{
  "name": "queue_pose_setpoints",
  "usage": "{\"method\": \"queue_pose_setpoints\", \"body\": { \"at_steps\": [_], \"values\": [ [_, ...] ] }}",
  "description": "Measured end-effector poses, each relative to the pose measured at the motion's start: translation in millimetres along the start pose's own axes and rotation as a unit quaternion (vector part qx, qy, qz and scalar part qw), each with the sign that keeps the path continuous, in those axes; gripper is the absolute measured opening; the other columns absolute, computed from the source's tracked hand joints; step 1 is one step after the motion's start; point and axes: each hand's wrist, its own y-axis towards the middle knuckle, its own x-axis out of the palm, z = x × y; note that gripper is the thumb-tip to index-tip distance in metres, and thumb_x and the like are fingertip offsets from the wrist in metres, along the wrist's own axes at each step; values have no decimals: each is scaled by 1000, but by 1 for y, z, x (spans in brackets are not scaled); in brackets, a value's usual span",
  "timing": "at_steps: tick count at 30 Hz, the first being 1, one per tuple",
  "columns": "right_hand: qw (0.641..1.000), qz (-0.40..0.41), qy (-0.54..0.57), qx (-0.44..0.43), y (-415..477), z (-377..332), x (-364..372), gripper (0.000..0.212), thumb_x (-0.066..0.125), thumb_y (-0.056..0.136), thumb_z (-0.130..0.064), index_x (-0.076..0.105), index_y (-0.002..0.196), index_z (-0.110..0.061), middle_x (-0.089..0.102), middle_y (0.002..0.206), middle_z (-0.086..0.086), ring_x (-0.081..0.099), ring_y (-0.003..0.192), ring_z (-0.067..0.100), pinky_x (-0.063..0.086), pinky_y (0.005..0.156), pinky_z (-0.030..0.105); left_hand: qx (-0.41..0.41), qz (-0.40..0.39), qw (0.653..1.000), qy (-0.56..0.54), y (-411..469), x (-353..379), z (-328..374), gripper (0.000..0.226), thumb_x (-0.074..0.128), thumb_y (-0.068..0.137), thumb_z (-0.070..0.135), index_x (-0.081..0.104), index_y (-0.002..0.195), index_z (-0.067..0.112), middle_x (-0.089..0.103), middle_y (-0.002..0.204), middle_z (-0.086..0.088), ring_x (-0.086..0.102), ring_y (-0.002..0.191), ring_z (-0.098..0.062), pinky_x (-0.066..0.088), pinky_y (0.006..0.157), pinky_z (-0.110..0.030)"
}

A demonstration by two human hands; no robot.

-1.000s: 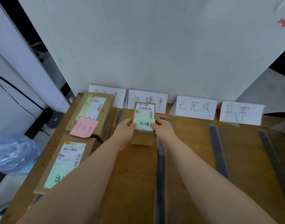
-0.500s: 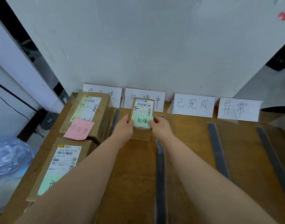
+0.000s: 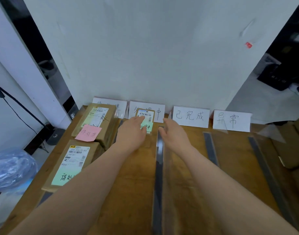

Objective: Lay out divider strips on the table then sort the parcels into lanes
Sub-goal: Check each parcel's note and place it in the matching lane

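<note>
Head view: the wooden table (image 3: 131, 184) butts against a white wall panel (image 3: 145, 56). Four white sign cards stand along the back edge, the first (image 3: 119, 107) half hidden, then the second (image 3: 159, 112), third (image 3: 190, 116) and fourth (image 3: 231, 120).

The table's left edge runs diagonally toward the viewer. Two large parcels lie close along it: the far one (image 3: 96, 116) carries a pink sticky note (image 3: 88, 134), and the near one (image 3: 72, 163) has a green label. A blue plastic bag (image 3: 10, 168) lies on the floor beyond that edge.

Dark divider strips run front to back: a middle strip (image 3: 158, 180), a third strip (image 3: 211, 148) and a fourth strip (image 3: 263, 163). Bare wood shows in the lanes between them. Brown cardboard (image 3: 291, 150) lies at the right margin.

The small parcel (image 3: 147, 114) lies at the far end of the second lane, just in front of the second sign card, with a green sticky note (image 3: 147, 127) on its near end. The left hand (image 3: 131, 133) lies flat, with its straight fingers resting on the parcel's left part. The right hand (image 3: 173, 133) is relaxed and spread, holding nothing. It sits just right of the parcel above the far end of the middle strip, and I cannot tell whether it touches the parcel.
</note>
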Motion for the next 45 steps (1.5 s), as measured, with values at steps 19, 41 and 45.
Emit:
{"method": "queue_pose_setpoints", "body": {
  "at_steps": [19, 41, 45],
  "values": [
    [961, 212, -79, 160, -282, 61, -149, 48, 49, 99, -33, 46, 142, -11, 48, 144, 5, 45, 131, 23, 36, 109, 38, 339, -19, 941, 14, -174, -9, 179, 45, 44, 100, 40, 48, 143, 24, 54, 142, 2, 52, 126, -20, 42, 104, -36],
    [878, 297, 17, 375, -528, 317, -323, 48, 46, 99, -38, 46, 142, -16, 49, 144, 4, 50, 126, 23, 36, 103, 31, 405, -115, 907, -32, -319, 150, 472, 52, 43, 99, 47, 43, 145, 22, 55, 138, -3, 54, 125, -20, 48, 98, -34],
    [877, 295, 46, 377, -529, 355, -344, 48, 46, 99, -37, 47, 141, -15, 51, 142, 6, 50, 127, 23, 37, 100, 30, 378, -131, 916, -29, -318, 168, 505, 54, 39, 100, 49, 39, 147, 20, 50, 145, -4, 48, 132, -21, 43, 104, -36]
  ]
}}
